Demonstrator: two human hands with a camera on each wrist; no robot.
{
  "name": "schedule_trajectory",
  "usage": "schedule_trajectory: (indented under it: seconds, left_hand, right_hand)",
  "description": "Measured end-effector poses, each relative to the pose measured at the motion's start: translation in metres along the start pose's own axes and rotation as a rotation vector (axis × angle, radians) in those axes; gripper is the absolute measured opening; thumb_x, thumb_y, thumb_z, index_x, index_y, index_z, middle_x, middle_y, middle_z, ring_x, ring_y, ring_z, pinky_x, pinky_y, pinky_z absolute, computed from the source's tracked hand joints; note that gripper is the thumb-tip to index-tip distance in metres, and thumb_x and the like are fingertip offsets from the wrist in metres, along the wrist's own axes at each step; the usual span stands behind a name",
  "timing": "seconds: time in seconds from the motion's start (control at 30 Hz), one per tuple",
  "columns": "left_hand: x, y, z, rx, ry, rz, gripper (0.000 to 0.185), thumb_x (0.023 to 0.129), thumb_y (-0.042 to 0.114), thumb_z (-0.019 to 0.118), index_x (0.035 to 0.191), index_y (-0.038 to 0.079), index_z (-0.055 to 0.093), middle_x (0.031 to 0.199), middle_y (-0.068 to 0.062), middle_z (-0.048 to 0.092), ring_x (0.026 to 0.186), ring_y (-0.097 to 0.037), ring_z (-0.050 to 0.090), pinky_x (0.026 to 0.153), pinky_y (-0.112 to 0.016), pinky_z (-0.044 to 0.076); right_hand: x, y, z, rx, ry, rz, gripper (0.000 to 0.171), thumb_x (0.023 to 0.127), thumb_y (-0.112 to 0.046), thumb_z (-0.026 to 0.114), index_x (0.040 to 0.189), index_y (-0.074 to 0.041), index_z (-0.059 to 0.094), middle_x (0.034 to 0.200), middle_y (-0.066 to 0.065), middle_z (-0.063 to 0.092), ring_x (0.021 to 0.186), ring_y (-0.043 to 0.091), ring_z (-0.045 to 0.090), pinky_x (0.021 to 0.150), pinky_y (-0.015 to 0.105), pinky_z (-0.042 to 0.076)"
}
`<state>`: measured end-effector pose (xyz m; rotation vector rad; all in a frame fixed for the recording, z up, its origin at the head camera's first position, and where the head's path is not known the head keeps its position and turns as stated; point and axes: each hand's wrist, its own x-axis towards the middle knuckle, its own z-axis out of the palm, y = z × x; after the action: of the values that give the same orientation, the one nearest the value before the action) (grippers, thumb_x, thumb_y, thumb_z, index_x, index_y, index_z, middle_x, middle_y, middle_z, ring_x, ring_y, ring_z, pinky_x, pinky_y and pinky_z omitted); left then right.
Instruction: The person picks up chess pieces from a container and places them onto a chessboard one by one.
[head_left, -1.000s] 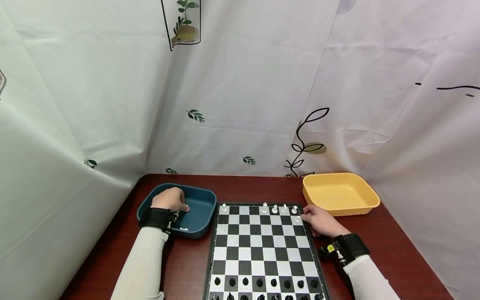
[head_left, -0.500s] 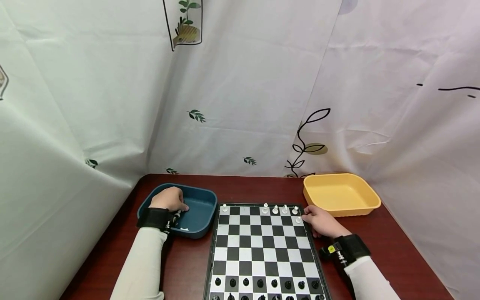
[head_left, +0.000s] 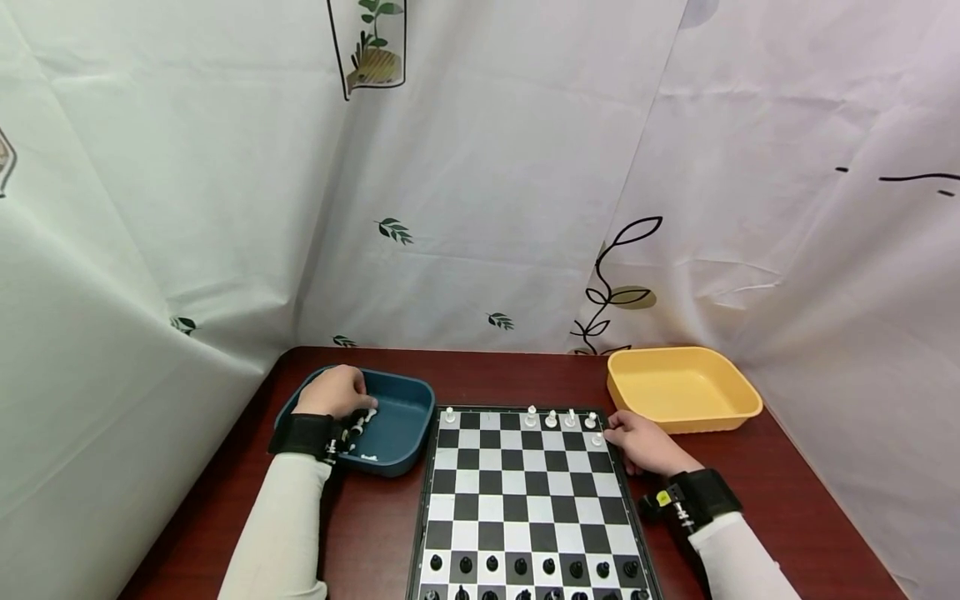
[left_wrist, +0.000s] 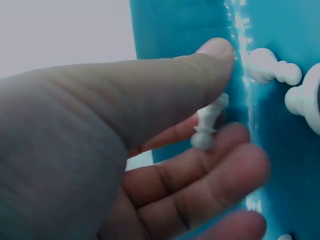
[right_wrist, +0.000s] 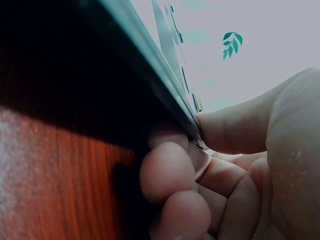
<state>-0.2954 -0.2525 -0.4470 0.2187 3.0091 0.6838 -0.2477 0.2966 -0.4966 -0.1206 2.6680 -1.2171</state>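
Note:
My left hand (head_left: 333, 392) is over the left side of the blue tray (head_left: 401, 425). A small white chess pawn (left_wrist: 206, 127) sits between its thumb and curled fingers in the left wrist view, partly covered by the thumb. More white chess pieces (left_wrist: 267, 66) lie on the tray floor beside the fingertips. At the far right corner of the chessboard (head_left: 517, 483), my right hand (head_left: 645, 442) grips the edge. Its thumb rests against the upper edge and its fingers curl below, as the right wrist view shows.
Several white pieces (head_left: 532, 417) stand along the board's far row, with a white pawn (head_left: 597, 439) in front at right. Black pawns (head_left: 521, 567) line the near side. A yellow tray (head_left: 675, 387) stands behind the right hand. Patterned white cloth (head_left: 480, 167) hangs behind the table.
My left hand has lifted slightly and drawn back left in the blue tray, uncovering white pieces below it. The right hand has stayed at the board's edge.

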Motion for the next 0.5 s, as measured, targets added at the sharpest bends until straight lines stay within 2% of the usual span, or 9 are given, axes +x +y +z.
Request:
schedule_trajectory:
  seconds: [0.13,0.33,0.4,0.5]
  left_hand:
    - [-0.0002,0.0003,-0.0022,-0.05,0.01,0.029,0.025,0.095,0.023,0.09,0.076,0.011,0.078,0.065,0.0,0.064,0.063,-0.02,0.056,0.059,-0.037,0.044]
    - [0.0005,0.0014,-0.0051,-0.083,0.043,0.097,0.012,0.097,0.02,0.088,0.093,0.008,0.086,0.088,-0.005,0.078,0.075,-0.02,0.065,0.067,-0.041,0.054]
    - [0.0013,0.0013,-0.0052,-0.088,0.054,0.115,0.013,0.099,0.019,0.086,0.101,0.006,0.086,0.096,-0.007,0.08,0.079,-0.018,0.068,0.071,-0.041,0.056]
    - [0.0019,0.0004,-0.0053,-0.112,0.057,0.132,0.018,0.102,0.018,0.082,0.11,0.002,0.086,0.102,-0.012,0.081,0.073,-0.018,0.07,0.069,-0.041,0.058]
  right_hand:
    - [0.0006,0.0013,0.0002,-0.004,0.003,-0.001,0.015,0.11,-0.015,0.06,0.116,-0.001,0.062,0.065,0.008,0.059,0.049,0.024,0.06,0.05,0.039,0.05]
    - [0.0005,0.0024,-0.0003,-0.009,-0.001,-0.007,0.016,0.11,-0.015,0.061,0.117,-0.001,0.061,0.064,0.008,0.058,0.049,0.025,0.06,0.051,0.04,0.05]
    - [0.0005,0.002,-0.0004,-0.009,0.0,-0.009,0.016,0.11,-0.016,0.061,0.117,-0.001,0.061,0.064,0.008,0.059,0.049,0.025,0.06,0.051,0.04,0.05]
    - [0.0005,0.0015,-0.0001,-0.01,-0.002,-0.01,0.017,0.111,-0.016,0.061,0.118,0.0,0.061,0.065,0.008,0.059,0.049,0.025,0.06,0.051,0.04,0.051]
